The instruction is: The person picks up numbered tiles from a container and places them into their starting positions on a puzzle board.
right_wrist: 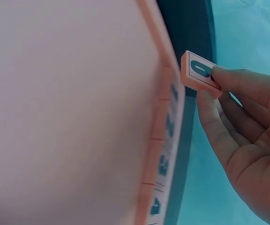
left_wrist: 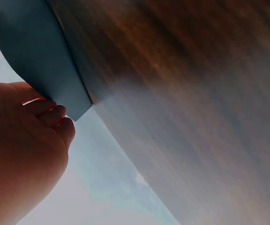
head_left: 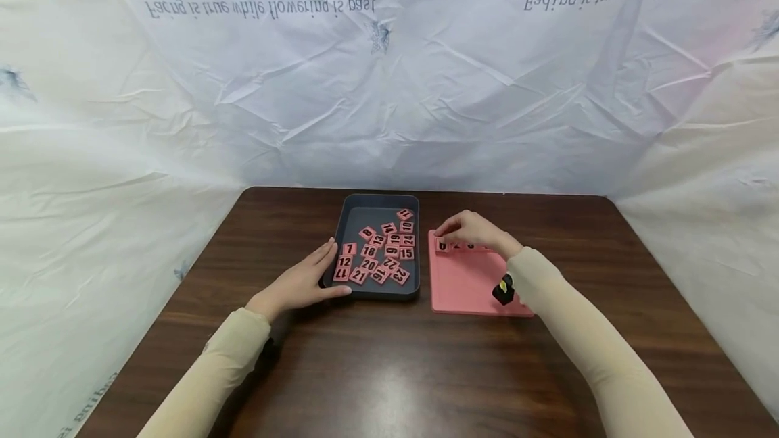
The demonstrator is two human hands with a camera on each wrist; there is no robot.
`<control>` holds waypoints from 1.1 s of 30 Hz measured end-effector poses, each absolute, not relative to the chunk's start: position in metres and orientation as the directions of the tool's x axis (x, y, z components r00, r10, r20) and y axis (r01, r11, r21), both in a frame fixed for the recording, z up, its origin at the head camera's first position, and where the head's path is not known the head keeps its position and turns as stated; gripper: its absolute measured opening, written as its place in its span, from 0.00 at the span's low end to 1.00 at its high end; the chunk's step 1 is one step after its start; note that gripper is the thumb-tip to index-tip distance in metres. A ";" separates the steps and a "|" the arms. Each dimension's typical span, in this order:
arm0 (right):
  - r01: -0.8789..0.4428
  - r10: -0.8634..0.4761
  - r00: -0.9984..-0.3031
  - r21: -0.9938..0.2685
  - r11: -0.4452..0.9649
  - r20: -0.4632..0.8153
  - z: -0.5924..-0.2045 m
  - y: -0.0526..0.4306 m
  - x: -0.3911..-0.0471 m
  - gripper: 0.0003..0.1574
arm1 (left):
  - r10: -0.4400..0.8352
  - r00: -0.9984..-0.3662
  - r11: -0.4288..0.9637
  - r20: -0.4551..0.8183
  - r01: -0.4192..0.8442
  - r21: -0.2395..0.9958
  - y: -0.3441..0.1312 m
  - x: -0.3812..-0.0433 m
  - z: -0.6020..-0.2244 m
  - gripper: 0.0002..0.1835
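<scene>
Along the left side of a dark grey tray [head_left: 380, 295] rest the fingers of my left hand [head_left: 304, 279], its thumb across the near edge. In the left wrist view, the fingers [left_wrist: 41, 105] lie against the tray wall [left_wrist: 36, 51]. My right hand [head_left: 471, 228] is over the far left corner of a pink board [head_left: 465, 282]. Between thumb and fingers it pinches a pink number tile [right_wrist: 200, 72], its digit partly covered by a fingertip. Below that tile, in the right wrist view, a row of number tiles [right_wrist: 161, 150] lines the board's edge.
Loose pink number tiles [head_left: 369, 264] lie at mixed angles in the tray. Tray and board stand side by side on a dark wooden table [head_left: 365, 370]. A black device with a yellow mark [head_left: 504, 289] is at my right wrist. White printed sheeting [head_left: 389, 120] hangs behind the table.
</scene>
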State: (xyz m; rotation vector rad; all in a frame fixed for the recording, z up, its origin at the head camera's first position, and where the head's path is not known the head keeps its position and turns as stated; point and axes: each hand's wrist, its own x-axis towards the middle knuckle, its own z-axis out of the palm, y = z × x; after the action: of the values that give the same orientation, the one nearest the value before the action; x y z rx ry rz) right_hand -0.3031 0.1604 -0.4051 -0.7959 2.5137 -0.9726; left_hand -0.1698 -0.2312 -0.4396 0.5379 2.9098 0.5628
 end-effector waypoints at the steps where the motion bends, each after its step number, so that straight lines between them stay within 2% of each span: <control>1: -0.377 -0.608 -0.787 -0.698 0.609 -0.106 -0.406 0.161 -0.302 0.16 | 0.367 -0.928 0.867 -0.058 0.319 0.384 -0.231 -0.170 -0.439 0.63; 8: -0.359 -0.623 -0.772 -0.719 0.595 -0.130 -0.417 0.161 -0.301 0.15 | 0.368 -0.928 0.866 -0.054 0.321 0.385 -0.231 -0.170 -0.439 0.62; 23: -0.352 -0.564 -0.817 -0.671 0.652 -0.119 -0.420 0.154 -0.291 0.11 | 0.368 -0.928 0.865 -0.064 0.315 0.391 -0.231 -0.170 -0.440 0.63; 33: -0.336 -0.553 -0.823 -0.674 0.658 -0.129 -0.423 0.154 -0.289 0.11 | 0.368 -0.927 0.867 -0.066 0.316 0.386 -0.231 -0.171 -0.436 0.63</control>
State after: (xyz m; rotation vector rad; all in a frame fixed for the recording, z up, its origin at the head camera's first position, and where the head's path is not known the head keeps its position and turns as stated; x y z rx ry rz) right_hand -0.2889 0.1540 -0.4227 -0.7079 2.5537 -0.9437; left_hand -0.1712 -0.2312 -0.4360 0.5346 2.9014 0.5648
